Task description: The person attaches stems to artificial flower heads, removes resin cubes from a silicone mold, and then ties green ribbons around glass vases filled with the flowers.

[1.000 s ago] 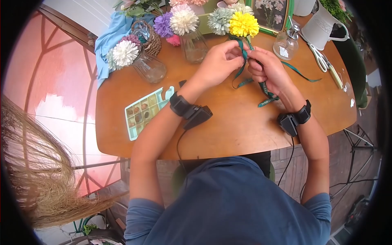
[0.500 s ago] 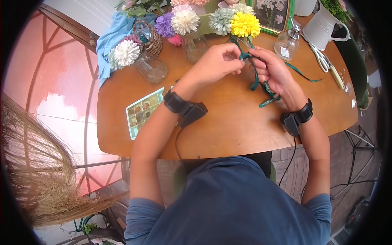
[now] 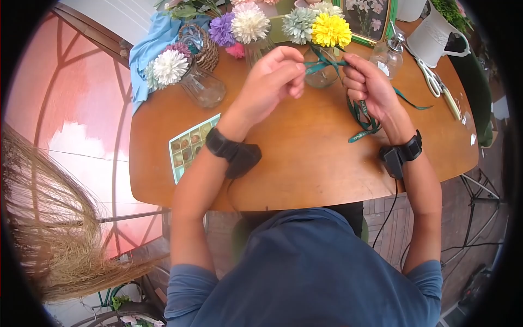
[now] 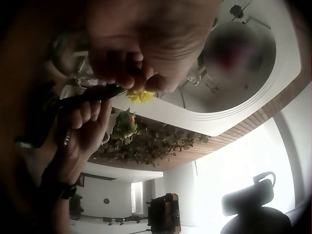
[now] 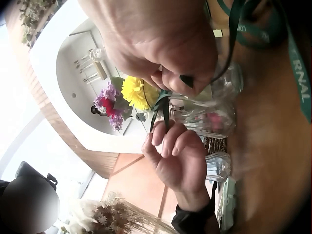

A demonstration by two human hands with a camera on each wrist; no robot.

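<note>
A green ribbon [image 3: 322, 64] is stretched between the two hands, in front of a glass vase [image 3: 321, 76] that holds yellow [image 3: 331, 30] and pale flowers. The left hand [image 3: 272, 82] pinches the ribbon between thumb and index finger, its other fingers loosely curled. With curled fingers the right hand [image 3: 373, 87] grips the ribbon's other side, and printed ribbon loops [image 3: 364, 122] hang below it to the table. In the right wrist view, a ribbon knot [image 5: 163, 100] lies between the hands beside the yellow flower [image 5: 137, 92].
Glass vases with flowers [image 3: 202, 87] stand back left, near a wicker basket [image 3: 204, 49]. A compartment tray [image 3: 190, 144] lies at the left. A glass bottle [image 3: 388, 54], white pitcher [image 3: 436, 41], scissors [image 3: 430, 79] and a picture frame [image 3: 365, 19] are at the right and back.
The left hand has moved left and toward the body, away from the right hand, which shifted slightly right. The ribbon between them has been drawn out, with loops below the right hand.
</note>
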